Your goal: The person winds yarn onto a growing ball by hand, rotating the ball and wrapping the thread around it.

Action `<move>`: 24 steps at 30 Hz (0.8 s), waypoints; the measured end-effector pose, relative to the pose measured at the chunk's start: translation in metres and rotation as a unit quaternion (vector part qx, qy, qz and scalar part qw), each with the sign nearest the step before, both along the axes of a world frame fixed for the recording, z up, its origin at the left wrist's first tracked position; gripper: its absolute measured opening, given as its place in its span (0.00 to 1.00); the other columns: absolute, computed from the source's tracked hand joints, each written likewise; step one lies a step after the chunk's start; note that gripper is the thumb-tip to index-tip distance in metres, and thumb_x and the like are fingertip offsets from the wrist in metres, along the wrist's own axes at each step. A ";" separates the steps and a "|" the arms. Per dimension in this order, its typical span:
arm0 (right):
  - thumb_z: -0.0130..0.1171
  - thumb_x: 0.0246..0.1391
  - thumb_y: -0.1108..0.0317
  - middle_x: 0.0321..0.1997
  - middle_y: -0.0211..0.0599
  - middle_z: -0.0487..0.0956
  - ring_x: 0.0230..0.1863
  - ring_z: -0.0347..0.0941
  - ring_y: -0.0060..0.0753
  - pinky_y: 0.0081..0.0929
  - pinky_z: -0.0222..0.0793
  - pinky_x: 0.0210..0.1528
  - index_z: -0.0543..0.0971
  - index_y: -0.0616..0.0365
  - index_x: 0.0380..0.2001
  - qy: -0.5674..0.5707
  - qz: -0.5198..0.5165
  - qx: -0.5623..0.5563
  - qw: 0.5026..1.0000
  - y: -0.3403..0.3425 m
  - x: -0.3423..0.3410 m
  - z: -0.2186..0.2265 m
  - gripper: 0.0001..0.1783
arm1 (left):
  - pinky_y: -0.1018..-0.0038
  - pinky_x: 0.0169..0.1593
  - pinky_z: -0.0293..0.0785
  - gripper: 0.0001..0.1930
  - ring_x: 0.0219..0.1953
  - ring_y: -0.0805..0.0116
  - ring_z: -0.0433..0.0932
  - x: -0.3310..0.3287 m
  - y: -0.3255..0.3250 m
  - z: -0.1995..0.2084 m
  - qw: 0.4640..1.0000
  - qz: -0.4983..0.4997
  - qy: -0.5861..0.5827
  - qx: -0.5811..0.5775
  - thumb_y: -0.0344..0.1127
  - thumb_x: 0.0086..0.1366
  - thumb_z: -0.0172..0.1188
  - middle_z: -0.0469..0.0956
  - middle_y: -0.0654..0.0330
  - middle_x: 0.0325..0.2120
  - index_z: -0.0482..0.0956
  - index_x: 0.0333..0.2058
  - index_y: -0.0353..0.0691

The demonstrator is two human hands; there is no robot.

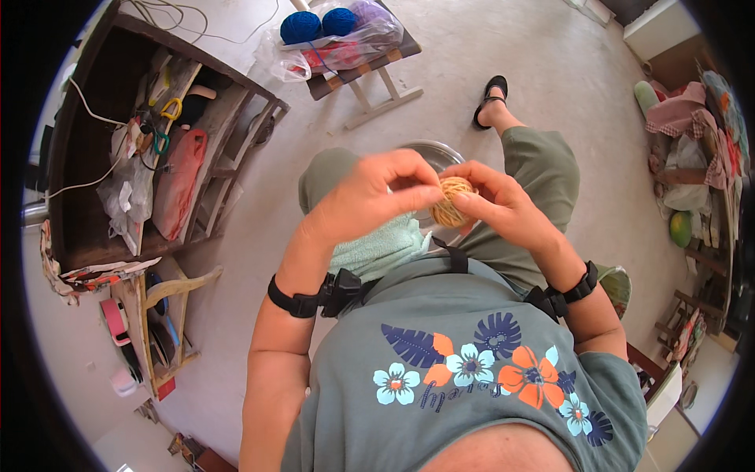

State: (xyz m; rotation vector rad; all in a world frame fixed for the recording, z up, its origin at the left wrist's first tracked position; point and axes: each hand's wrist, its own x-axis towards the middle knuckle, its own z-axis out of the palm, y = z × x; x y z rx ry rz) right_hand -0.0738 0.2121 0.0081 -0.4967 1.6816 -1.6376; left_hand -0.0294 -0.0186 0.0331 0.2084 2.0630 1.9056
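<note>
A small ball of yellow yarn [450, 211] sits in my right hand [507, 203], in front of my lap. The thumb presses on its near side and the fingers curl round it. My left hand [385, 193] is closed in a pinch, its fingertips against the ball's left side. Whether a strand runs between them cannot be made out. Below the hands a pale green towel [376, 253] lies over my left thigh. Behind the hands, between my legs, a round metal basin [431, 149] shows its rim; the hands cover much of it.
A low stool [376, 69] ahead carries a plastic bag and blue yarn balls [300, 27]. At left stands a dark open cabinet [86, 197] with scissors [171, 108] and a pink bag [181, 185]. Cloths [684, 110] and a green fruit [680, 228] fill shelves at right.
</note>
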 end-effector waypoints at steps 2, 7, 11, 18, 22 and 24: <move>0.58 0.63 0.59 0.45 0.31 0.79 0.42 0.75 0.20 0.23 0.75 0.40 0.73 0.61 0.53 -0.115 0.040 -0.027 0.992 0.004 -0.003 0.007 0.21 | 0.82 0.37 0.69 0.04 0.32 0.82 0.73 -0.004 -0.003 -0.009 0.999 0.029 -0.020 0.031 0.28 0.64 0.63 0.77 0.68 0.28 0.81 0.34 0.34; 0.53 0.65 0.58 0.55 0.34 0.75 0.53 0.73 0.25 0.29 0.72 0.53 0.67 0.60 0.60 -0.192 -0.002 -0.202 0.960 0.006 -0.006 0.008 0.25 | 0.84 0.32 0.69 0.07 0.30 0.83 0.75 -0.002 -0.001 -0.046 0.990 0.115 -0.068 0.039 0.33 0.65 0.62 0.80 0.67 0.29 0.82 0.37 0.35; 0.59 0.61 0.62 0.55 0.35 0.74 0.56 0.71 0.25 0.30 0.66 0.60 0.67 0.62 0.59 -0.180 -0.079 -0.217 0.956 0.000 -0.009 0.010 0.26 | 0.83 0.30 0.68 0.08 0.29 0.81 0.75 0.006 0.012 -0.045 0.988 0.104 -0.113 0.029 0.34 0.66 0.61 0.80 0.67 0.28 0.83 0.38 0.36; 0.64 0.58 0.62 0.48 0.33 0.77 0.49 0.73 0.22 0.24 0.68 0.53 0.70 0.61 0.55 -0.047 -0.128 -0.060 0.989 -0.004 -0.016 0.007 0.25 | 0.81 0.32 0.71 0.08 0.28 0.81 0.75 0.012 0.022 -0.038 0.995 0.040 -0.085 -0.024 0.33 0.65 0.62 0.80 0.65 0.26 0.84 0.37 0.35; 0.65 0.57 0.62 0.46 0.32 0.78 0.46 0.73 0.19 0.22 0.69 0.51 0.70 0.61 0.52 -0.029 -0.175 -0.078 0.981 -0.011 -0.012 -0.002 0.24 | 0.79 0.34 0.71 0.07 0.30 0.80 0.74 0.012 0.025 -0.036 0.998 0.014 -0.044 -0.033 0.31 0.64 0.62 0.79 0.64 0.27 0.82 0.37 0.32; 0.65 0.57 0.62 0.45 0.32 0.77 0.46 0.73 0.19 0.22 0.69 0.50 0.71 0.61 0.51 -0.013 -0.182 -0.082 0.980 -0.011 -0.010 -0.009 0.24 | 0.81 0.34 0.71 0.06 0.30 0.81 0.75 0.012 0.024 -0.033 0.999 -0.004 -0.016 -0.049 0.29 0.65 0.62 0.80 0.65 0.28 0.82 0.37 0.33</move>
